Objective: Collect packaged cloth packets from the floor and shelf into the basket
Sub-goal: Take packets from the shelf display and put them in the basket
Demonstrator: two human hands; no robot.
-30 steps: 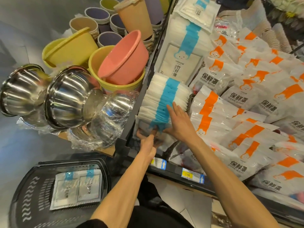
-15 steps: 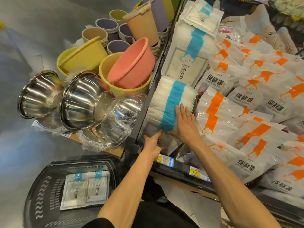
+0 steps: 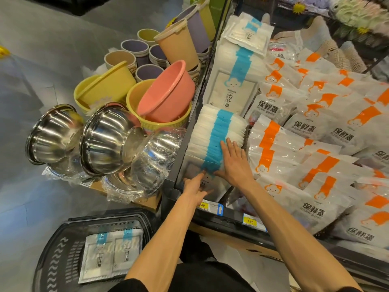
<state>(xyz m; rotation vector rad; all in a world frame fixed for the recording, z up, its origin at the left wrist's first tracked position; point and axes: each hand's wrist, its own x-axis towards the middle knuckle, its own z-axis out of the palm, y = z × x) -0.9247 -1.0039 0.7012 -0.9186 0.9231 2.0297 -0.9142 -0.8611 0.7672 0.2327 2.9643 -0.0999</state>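
A row of white cloth packets with blue stripes (image 3: 216, 133) stands packed on edge in the shelf's left compartment. My right hand (image 3: 233, 163) lies flat with straight fingers against the top of that row near its front. My left hand (image 3: 195, 187) reaches to the frontmost packet (image 3: 192, 171) at its lower edge, fingers extended on its face. A black basket (image 3: 54, 256) sits on the floor at lower left with two cloth packets (image 3: 112, 255) lying flat inside. A second stack of the same packets (image 3: 233, 81) stands further back on the shelf.
Orange-striped white bags (image 3: 311, 144) fill the shelf to the right. Steel bowls in plastic wrap (image 3: 109, 140), yellow and pink plastic basins (image 3: 166, 95) and several cups (image 3: 134, 47) crowd the display left of the shelf. Price tags (image 3: 249, 221) line the shelf's front rail.
The view has shifted slightly. My right hand stays flat on the packet row, a little closer to its front. My left hand stays at the front packet, fingers now stretched out on it.
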